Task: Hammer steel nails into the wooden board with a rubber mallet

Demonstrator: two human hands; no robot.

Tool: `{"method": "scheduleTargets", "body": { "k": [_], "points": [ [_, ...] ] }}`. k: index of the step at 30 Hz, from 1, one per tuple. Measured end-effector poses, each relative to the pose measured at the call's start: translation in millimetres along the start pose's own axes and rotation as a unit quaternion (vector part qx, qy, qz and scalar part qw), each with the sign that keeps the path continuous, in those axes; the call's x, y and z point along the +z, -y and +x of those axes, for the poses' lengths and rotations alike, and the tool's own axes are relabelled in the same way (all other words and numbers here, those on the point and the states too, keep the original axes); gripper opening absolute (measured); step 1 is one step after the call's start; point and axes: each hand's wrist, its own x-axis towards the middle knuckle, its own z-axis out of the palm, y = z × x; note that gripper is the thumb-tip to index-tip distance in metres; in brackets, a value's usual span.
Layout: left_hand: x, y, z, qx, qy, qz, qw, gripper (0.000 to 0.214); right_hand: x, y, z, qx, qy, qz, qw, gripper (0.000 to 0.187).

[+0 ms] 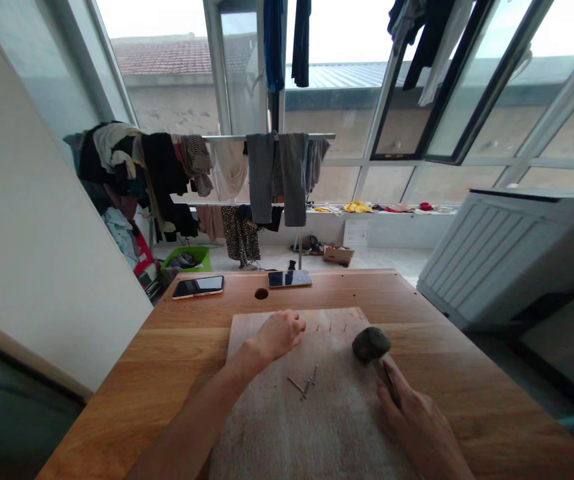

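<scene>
A wooden board (pixel 267 413) lies on the table. Near its far edge, my left hand (pixel 283 333) rests with fingers curled and pressed together; whatever they may hold is hidden. To the right of those fingers, three nails (pixel 331 327) stand upright in a row in the board. Several loose nails (pixel 295 384) lie in a small pile at the middle of the board. My right hand (pixel 409 413) is wrapped round the handle of a hammer (pixel 371 345). Its bulky dark head is raised over the board's right edge, apart from the nails.
Two phones, one dark (pixel 198 287) and one silver-edged (pixel 289 279), lie along the far side of the wooden table (pixel 167 353), with a round hole (pixel 261 293) between them. Beyond stand a laundry rack (pixel 227 137) hung with clothes, a green basin (pixel 199 257) and a white cabinet (pixel 497 247).
</scene>
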Motion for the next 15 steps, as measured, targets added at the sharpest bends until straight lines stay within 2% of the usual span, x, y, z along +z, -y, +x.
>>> {"method": "scheduleTargets", "body": {
  "k": [4, 7, 11, 15],
  "points": [
    [3.0, -0.8, 3.8, -0.006, -0.017, -0.026, 1.000, 0.014, 2.4, -2.0, 0.1, -0.006, -0.007, 0.007, 1.000, 0.059],
    [14.0, -0.7, 7.1, -0.025, -0.069, -0.114, 0.991, 0.017, 4.9, -3.7, 0.8, -0.008, -0.015, 0.007, 1.000, 0.059],
    [35.9, 1.4, 8.8, -0.061, -0.175, -0.258, 0.948, 0.020, 5.8, -4.4, 2.1, -0.011, -0.013, 0.001, 1.000, 0.058],
    [49.2, 2.8, 8.1, -0.077, -0.211, -0.349, 0.910, 0.024, 5.8, -5.1, 3.0, -0.006, -0.013, 0.002, 1.000, 0.059]
  ]
}}
